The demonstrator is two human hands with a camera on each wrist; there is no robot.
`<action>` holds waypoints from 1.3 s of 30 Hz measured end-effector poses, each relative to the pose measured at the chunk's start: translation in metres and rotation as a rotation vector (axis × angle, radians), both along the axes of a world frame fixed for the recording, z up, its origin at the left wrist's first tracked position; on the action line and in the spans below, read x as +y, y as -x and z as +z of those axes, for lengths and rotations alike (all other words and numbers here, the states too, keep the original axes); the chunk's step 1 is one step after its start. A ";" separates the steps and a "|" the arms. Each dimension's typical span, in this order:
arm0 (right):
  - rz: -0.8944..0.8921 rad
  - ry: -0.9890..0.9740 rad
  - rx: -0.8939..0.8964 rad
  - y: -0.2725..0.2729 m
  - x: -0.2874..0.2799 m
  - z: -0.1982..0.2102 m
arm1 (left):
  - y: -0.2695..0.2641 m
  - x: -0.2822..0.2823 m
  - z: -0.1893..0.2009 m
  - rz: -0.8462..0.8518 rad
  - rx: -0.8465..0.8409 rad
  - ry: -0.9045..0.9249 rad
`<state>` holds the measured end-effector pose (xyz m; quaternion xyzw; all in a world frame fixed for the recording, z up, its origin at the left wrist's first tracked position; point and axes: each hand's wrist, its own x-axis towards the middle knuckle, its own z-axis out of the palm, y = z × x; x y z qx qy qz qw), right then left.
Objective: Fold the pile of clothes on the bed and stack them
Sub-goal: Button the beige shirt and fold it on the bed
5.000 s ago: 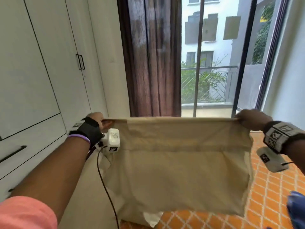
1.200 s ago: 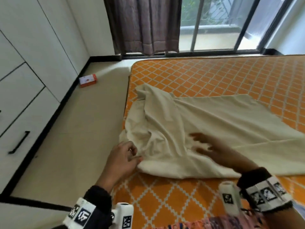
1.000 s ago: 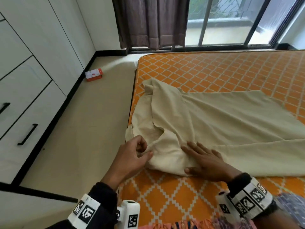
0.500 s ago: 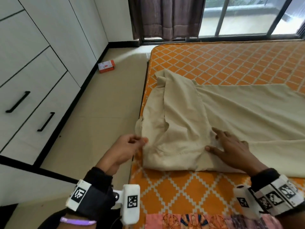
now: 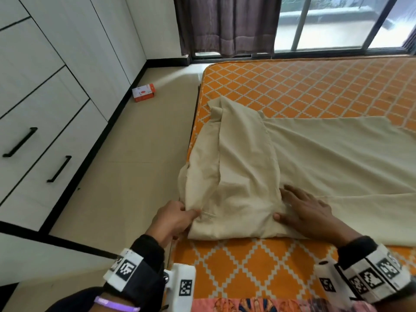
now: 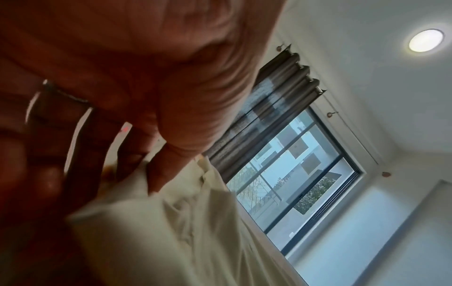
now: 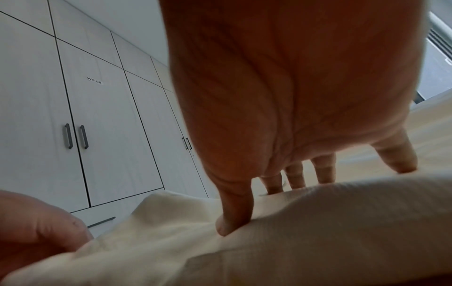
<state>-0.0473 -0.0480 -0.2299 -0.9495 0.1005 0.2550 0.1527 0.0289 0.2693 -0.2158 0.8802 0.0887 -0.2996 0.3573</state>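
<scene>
Your left hand point(image 5: 174, 218) pinches the near-left corner of the beige garment point(image 5: 315, 158) between thumb and curled fingers, right at the left edge of the bed point(image 5: 315, 86). In the left wrist view the thumb tip and fingers point(image 6: 132, 152) close on a raised fold of that pale cloth point(image 6: 171, 241). Your right hand point(image 5: 308, 212) lies flat on the garment to the right of it, fingers straight and spread, the thumb pointing left along the near hem; it grips nothing and only presses the cloth down. The right wrist view shows the same: the straight fingers point(image 7: 236, 209) push into the fabric point(image 7: 318, 222).

The garment lies spread on the orange diamond-patterned bed, running from the left edge off to the right. Its left part is doubled over on itself, with a narrow flap reaching toward the far side, and a little cloth hangs over the left edge of the bed.

On the floor point(image 5: 135, 165) at far left a small red-and-white box point(image 5: 143, 93) sits near the white wardrobe point(image 5: 45, 86). A dark curtain point(image 5: 225, 25) hangs at the far window.
</scene>
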 end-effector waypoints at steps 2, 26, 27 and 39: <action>-0.009 -0.010 0.029 0.001 -0.001 -0.005 | -0.005 0.008 0.006 0.036 -0.009 -0.017; -0.202 -0.177 -0.509 -0.049 0.005 0.021 | -0.003 -0.029 0.027 -0.451 -0.275 -0.338; -0.167 -0.196 -0.539 -0.064 0.006 0.024 | -0.002 -0.033 0.026 -0.474 -0.281 -0.322; 0.380 0.466 -0.211 -0.295 0.071 0.040 | -0.020 -0.017 0.013 -0.477 -0.332 -0.328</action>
